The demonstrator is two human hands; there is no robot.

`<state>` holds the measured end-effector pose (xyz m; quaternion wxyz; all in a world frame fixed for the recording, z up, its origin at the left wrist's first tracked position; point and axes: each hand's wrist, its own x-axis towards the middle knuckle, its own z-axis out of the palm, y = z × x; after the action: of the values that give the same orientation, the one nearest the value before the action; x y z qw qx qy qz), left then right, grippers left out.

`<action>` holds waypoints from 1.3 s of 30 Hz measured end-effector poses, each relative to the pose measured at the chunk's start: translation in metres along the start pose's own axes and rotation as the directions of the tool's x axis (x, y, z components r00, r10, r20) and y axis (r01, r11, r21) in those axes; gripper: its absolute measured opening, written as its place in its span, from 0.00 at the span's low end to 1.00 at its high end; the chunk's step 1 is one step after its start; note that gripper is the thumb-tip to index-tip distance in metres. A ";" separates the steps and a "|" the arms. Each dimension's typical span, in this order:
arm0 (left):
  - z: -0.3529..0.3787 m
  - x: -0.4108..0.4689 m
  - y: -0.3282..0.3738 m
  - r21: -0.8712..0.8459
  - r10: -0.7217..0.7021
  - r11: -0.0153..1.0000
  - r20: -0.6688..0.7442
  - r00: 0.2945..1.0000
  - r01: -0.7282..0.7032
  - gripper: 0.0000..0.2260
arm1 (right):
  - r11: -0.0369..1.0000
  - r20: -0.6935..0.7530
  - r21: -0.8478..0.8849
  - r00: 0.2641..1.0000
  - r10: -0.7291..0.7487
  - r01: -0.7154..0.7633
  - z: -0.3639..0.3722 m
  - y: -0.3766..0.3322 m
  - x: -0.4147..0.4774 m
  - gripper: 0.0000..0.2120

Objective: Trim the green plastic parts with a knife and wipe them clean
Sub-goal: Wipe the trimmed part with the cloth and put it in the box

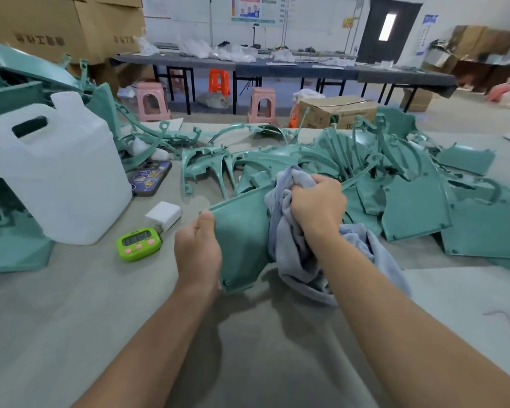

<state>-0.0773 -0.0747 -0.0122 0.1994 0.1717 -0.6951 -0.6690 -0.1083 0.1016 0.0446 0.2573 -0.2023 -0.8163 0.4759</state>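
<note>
Counter (71, 319): grey and cloth-covered, it runs the full width in front of the person and carries everything below.
Heap of green parts (409, 178): flat panels and curved ribbed frames piled loosely across the far and right side of the counter, with more stacked at the left edge behind the jug.
Jug (59, 178): a big white plastic one with a moulded handle, upright on the left, capped.
Green panel (242, 231): the piece being worked on. It is held tilted just above the counter in the middle, between the two hands, near edge low and far edge towards the heap.
Cloth (295, 260): pale blue-grey and bunched up. It lies over the panel's right side, with a tail hanging down to the counter.
Right grip (318, 207): fingers curled tight round a wad of the cloth, the fist pressed onto the panel.
Left grip (198, 251): fingers wrapped round the panel's left edge with the thumb on top, clamping it.
Phone (150, 178): face down in a dark patterned case, beside the jug.
Timer (139, 242): lime green with pink buttons, near the left grip.
Charger block (163, 214): small and white, just behind the timer.
</note>
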 end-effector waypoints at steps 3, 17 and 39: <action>0.001 0.001 -0.004 0.009 0.014 1.000 -0.005 1.000 -0.014 0.23 | 0.998 0.010 -0.049 1.000 0.027 -0.027 0.008 0.005 0.005 0.17; -0.030 0.030 0.009 -0.544 -0.222 0.820 -0.021 0.975 0.175 0.07 | 0.944 0.076 -0.262 0.971 0.229 -0.202 -0.060 0.021 0.024 0.06; 0.058 -0.198 0.115 -0.120 0.032 0.983 0.861 0.508 0.141 0.08 | 0.565 0.370 0.711 0.905 0.208 -0.420 -0.256 0.060 -0.138 0.11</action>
<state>0.0665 0.0807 0.0917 -0.1778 -0.1781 -0.6353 -0.7301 0.1618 0.2225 0.0665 0.1267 -0.1539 -0.5053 0.8396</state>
